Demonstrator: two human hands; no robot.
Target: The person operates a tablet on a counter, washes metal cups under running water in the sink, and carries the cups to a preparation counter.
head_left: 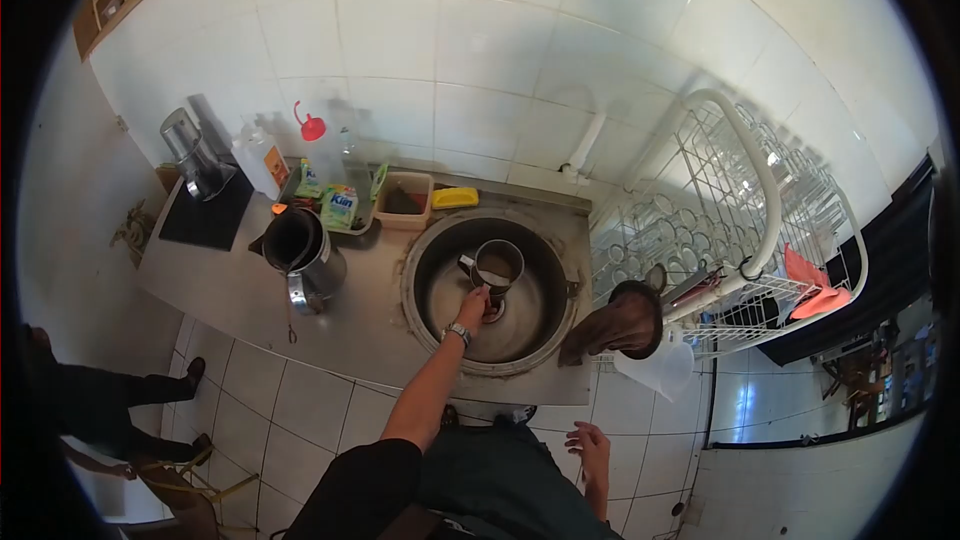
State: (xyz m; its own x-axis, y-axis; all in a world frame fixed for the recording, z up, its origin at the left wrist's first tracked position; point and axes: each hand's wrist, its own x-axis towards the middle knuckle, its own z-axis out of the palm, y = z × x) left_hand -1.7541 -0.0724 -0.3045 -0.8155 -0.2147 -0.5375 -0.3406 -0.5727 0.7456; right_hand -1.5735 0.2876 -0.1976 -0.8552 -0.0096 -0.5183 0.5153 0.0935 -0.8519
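The right hand (592,450) hangs empty at the person's side, fingers loosely spread, and a careless swing of it could drag the brown cloth strainer (610,325) off the counter (370,325) edge it overhangs. Farther in, the left hand (479,308) curls its fingers at the near side of the metal pitcher (500,262), inside the round sink (428,280); I can't tell whether they grip it, but with just 1 weak hold, it could tip and spill.

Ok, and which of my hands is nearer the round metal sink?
Left. Your left hand is inside the round metal sink, holding a metal jug; your right hand is outside it, in front of the counter.
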